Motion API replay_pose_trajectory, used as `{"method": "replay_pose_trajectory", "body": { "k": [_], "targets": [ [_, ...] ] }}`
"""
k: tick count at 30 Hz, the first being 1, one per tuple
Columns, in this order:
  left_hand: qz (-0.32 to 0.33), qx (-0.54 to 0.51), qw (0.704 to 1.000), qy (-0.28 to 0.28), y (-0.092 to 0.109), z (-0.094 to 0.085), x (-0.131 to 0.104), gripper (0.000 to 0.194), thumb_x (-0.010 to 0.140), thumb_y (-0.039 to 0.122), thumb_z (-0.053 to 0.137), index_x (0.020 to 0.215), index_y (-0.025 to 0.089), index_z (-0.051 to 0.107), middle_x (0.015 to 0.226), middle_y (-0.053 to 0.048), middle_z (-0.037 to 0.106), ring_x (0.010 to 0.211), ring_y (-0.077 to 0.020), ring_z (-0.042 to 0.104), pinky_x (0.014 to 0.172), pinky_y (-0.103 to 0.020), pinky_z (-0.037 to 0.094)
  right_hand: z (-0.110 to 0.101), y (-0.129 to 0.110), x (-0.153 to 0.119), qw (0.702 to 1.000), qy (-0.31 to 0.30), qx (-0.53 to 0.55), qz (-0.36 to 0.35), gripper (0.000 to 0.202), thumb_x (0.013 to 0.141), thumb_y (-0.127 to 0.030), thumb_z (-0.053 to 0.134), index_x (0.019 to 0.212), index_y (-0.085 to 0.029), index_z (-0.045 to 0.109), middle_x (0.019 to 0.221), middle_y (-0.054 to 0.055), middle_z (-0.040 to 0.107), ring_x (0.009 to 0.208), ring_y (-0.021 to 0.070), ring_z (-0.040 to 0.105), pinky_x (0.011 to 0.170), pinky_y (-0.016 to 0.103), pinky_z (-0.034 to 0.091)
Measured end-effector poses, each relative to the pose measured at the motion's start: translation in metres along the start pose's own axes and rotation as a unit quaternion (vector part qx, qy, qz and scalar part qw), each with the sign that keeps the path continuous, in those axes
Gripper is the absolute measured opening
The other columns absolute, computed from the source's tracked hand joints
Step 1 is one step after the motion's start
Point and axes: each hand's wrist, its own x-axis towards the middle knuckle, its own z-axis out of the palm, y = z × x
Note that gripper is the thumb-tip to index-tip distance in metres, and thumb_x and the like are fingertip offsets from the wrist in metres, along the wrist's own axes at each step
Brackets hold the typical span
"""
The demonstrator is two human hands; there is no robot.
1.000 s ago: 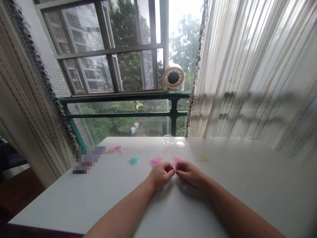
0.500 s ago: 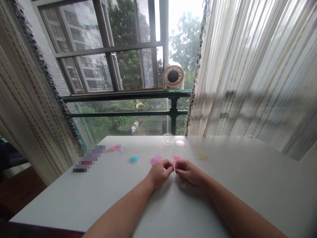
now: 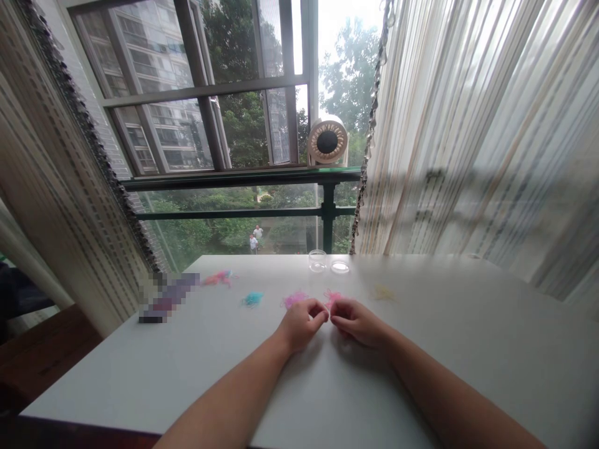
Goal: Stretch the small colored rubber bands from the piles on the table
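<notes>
My left hand [image 3: 305, 325] is closed in a pinch, thumb against forefinger, just above the white table [image 3: 210, 386]. Almost touching it, fingertips to fingertips, my right hand [image 3: 358, 323] is pinched too. Whatever the fingers hold is too small to make out. Right behind the hands lie a purple pile [image 3: 294, 299] and a pink pile [image 3: 332, 295] of what look like thin rubber bands, both partly covered by the fingers. A teal pile [image 3: 253, 299] rests to the left, and a pale yellow pile [image 3: 384, 292] to the right.
Near the far edge stand a clear round container [image 3: 317, 262] and a clear lid [image 3: 340, 267]. A mixed pink and orange pile [image 3: 219, 278] lies at the left, beside a blurred-out object [image 3: 171, 298]. Beyond are a railing [image 3: 234, 181], a round white fan [image 3: 327, 142] and curtains [image 3: 449, 125].
Both hands stay pinched together in nearly the same spot, with only a tiny shift. The view has moved very slightly. The piles and container have not moved.
</notes>
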Motion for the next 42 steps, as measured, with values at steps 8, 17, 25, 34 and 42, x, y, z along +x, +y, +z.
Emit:
{"method": "replay_pose_trajectory", "body": {
  "k": [8,17,25,34,42],
  "targets": [
    [0.002,0.002,1.0,0.0,0.0008,-0.0008,0.0006,0.021,0.076,0.03,0.049,0.076,0.015,0.064,0.074,-0.002,0.065,0.068,-0.0122,0.056,0.064,-0.023,0.041,-0.0012,0.0032,0.0005,1.0,0.006,0.007,0.006,0.015,0.075,-0.03,0.056,0.073,-0.017,0.05,0.043,-0.007,0.045,0.037,0.0063,0.04,0.037,0.017,0.03],
    [0.006,0.014,1.0,-0.008,0.0049,-0.0016,-0.0005,0.019,0.076,0.027,0.048,0.074,0.015,0.064,0.072,-0.002,0.065,0.067,-0.0121,0.056,0.063,-0.022,0.041,-0.0006,0.0024,0.0006,1.0,0.006,0.015,-0.001,0.015,0.075,-0.029,0.056,0.07,-0.017,0.048,0.044,-0.008,0.044,0.037,0.0057,0.04,0.037,0.017,0.029],
    [0.02,0.029,0.999,-0.012,0.0093,-0.0017,-0.002,0.02,0.076,0.028,0.048,0.073,0.016,0.064,0.072,-0.003,0.065,0.066,-0.0122,0.055,0.062,-0.023,0.04,-0.0012,0.0012,-0.0006,1.0,0.005,0.007,-0.001,0.016,0.074,-0.03,0.056,0.07,-0.017,0.049,0.044,-0.007,0.044,0.037,0.0066,0.04,0.037,0.017,0.03],
    [-0.007,-0.006,1.0,0.006,0.0018,-0.0007,-0.0001,0.022,0.076,0.03,0.049,0.08,0.014,0.064,0.077,-0.004,0.066,0.068,-0.0128,0.056,0.063,-0.023,0.042,-0.0001,0.0031,0.0002,1.0,0.012,0.002,0.002,0.017,0.074,-0.03,0.056,0.068,-0.017,0.047,0.044,-0.007,0.045,0.036,0.0061,0.04,0.037,0.017,0.03],
    [-0.01,-0.003,1.0,0.007,-0.0004,-0.0017,0.0008,0.022,0.075,0.03,0.051,0.081,0.015,0.065,0.077,-0.004,0.067,0.068,-0.013,0.057,0.062,-0.023,0.042,0.0005,-0.001,-0.0005,1.0,0.019,0.001,0.005,0.016,0.074,-0.031,0.056,0.07,-0.017,0.048,0.044,-0.007,0.045,0.036,0.0061,0.041,0.036,0.017,0.029]
  ]
}}
